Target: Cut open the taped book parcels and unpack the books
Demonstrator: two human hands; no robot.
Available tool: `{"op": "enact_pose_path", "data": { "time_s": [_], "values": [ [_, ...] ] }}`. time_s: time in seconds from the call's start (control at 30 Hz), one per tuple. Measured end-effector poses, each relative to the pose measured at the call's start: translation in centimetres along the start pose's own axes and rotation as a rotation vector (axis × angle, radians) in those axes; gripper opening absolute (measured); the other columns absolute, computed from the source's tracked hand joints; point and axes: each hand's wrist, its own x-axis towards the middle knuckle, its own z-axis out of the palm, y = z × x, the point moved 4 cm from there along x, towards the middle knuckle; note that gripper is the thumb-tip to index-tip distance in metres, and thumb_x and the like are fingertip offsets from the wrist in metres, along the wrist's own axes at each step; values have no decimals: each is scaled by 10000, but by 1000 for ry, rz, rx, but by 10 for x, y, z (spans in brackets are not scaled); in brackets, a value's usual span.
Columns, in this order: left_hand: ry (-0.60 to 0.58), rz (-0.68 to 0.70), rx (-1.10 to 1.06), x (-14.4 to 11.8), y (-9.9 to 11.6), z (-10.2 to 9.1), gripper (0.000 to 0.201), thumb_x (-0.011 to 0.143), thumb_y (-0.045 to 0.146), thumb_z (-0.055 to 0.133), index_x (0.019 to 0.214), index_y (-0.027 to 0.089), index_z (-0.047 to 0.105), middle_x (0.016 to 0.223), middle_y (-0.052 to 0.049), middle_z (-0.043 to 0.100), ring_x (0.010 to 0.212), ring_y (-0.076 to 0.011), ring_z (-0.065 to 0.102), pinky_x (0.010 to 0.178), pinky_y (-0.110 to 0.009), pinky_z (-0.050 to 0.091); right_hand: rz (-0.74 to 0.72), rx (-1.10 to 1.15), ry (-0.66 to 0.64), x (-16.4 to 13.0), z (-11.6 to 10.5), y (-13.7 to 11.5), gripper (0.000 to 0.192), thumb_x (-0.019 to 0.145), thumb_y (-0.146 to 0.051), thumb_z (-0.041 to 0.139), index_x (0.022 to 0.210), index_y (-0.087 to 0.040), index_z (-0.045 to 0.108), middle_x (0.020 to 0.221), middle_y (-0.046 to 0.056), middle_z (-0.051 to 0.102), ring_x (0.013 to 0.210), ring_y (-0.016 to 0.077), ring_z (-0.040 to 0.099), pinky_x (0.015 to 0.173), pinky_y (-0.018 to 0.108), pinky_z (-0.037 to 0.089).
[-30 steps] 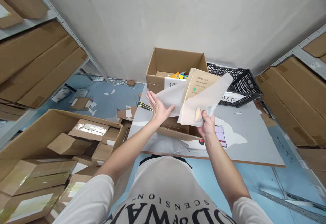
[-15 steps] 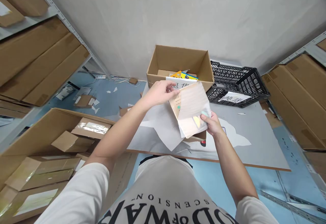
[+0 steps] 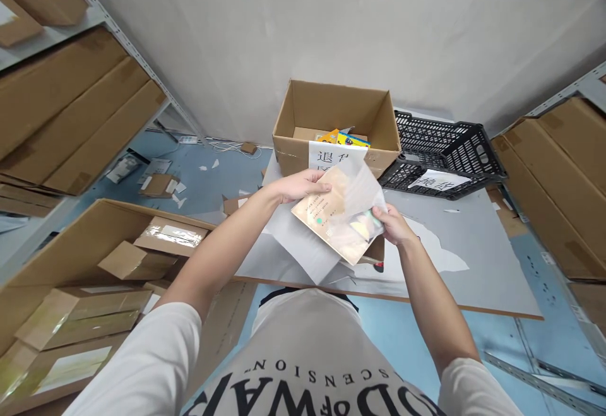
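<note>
A thin tan book point(image 3: 324, 214) with printed text on its cover is held tilted above the table. Thin translucent wrapping point(image 3: 362, 192) lies across its upper right part. My left hand point(image 3: 303, 185) is closed on the book's upper left edge, thumb on the cover. At the right side, my right hand point(image 3: 394, 223) pinches the wrapping and the book's edge together. Beneath the book are a large white paper sheet point(image 3: 310, 261) and part of a small cardboard box point(image 3: 376, 250), mostly hidden.
Behind the book stands an open cardboard box point(image 3: 288, 151) holding colourful packets point(image 3: 353, 141), with a paper sign in front. To its right is a black plastic crate point(image 3: 445, 141). A big carton point(image 3: 108, 214) of parcels sits at left. Loaded shelves flank both sides.
The wrapping has been drawn back to the upper right, baring more of the tan cover. The book has turned and lowered slightly. My left hand has moved down onto its edge.
</note>
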Motion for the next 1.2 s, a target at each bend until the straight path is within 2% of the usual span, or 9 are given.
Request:
{"op": "enact_pose_path", "data": {
  "time_s": [0.13, 0.3, 0.5, 0.6, 0.77, 0.87, 0.97, 1.1, 1.2],
  "values": [
    [55, 81, -58, -5, -10, -13, 337, 702, 316, 722, 993, 164, 646, 945, -115, 700, 864, -274, 671, 743, -398, 535, -28, 106, 213, 6, -21, -8, 428, 656, -506, 717, 936, -193, 636, 830, 32, 721, 683, 193, 669, 583, 306, 543],
    [232, 219, -217, -19, -27, -28, 398, 716, 367, 707, 1043, 158, 618, 976, -119, 696, 942, -281, 656, 811, -414, 524, -154, 287, 313, 11, -33, -15, 384, 767, -484, 594, 1028, -203, 598, 1029, 52, 695, 904, 211, 663, 717, 359, 564],
    [463, 440, -549, -25, -56, -7, 366, 747, 362, 680, 1056, 194, 579, 1107, -79, 665, 1097, -258, 588, 948, -410, 469, -340, 295, 633, 2, -10, 17, 343, 703, -231, 637, 1039, -221, 571, 1031, 7, 687, 896, 161, 653, 834, 337, 520],
    [476, 508, -688, -23, -69, 12, 378, 744, 296, 690, 1092, 216, 567, 1166, -59, 641, 1161, -238, 545, 1001, -399, 433, -415, 228, 598, -5, 18, 27, 383, 697, -228, 639, 1074, -205, 572, 1062, 19, 679, 955, 165, 634, 918, 352, 469],
    [418, 488, -790, -19, -88, 37, 445, 711, 204, 714, 1131, 212, 569, 1187, -67, 631, 1180, -246, 528, 1013, -415, 423, -344, 286, 363, -12, 61, 24, 379, 712, -386, 665, 1029, -190, 593, 1019, 59, 696, 955, 226, 644, 897, 414, 481],
    [399, 460, -784, -18, -97, 49, 504, 687, 192, 734, 1160, 215, 560, 1197, -79, 624, 1164, -257, 539, 1000, -437, 428, -354, 352, 253, -19, 74, 15, 462, 737, -564, 587, 1014, -194, 596, 1074, 88, 679, 996, 253, 635, 887, 430, 491],
    [389, 437, -742, -17, -105, 58, 556, 672, 208, 753, 1187, 224, 544, 1184, -85, 628, 1148, -255, 549, 991, -441, 426, -341, 302, 203, -23, 79, 11, 504, 647, -505, 716, 1032, -211, 578, 1085, 82, 678, 992, 255, 638, 878, 422, 502],
    [387, 435, -612, -20, -119, 52, 582, 639, 248, 782, 1173, 214, 550, 1175, -91, 625, 1143, -252, 546, 1005, -427, 401, -313, 270, 227, -25, 77, 10, 483, 609, -362, 787, 1013, -215, 569, 1021, 59, 700, 930, 231, 659, 859, 406, 518],
    [464, 480, -499, -30, -122, 30, 592, 613, 352, 792, 1138, 197, 566, 1213, -102, 595, 1196, -270, 498, 1035, -414, 359, -292, 288, 206, -27, 72, 8, 427, 635, -351, 771, 989, -212, 577, 998, 56, 707, 913, 234, 665, 837, 408, 530]
  ]
}}
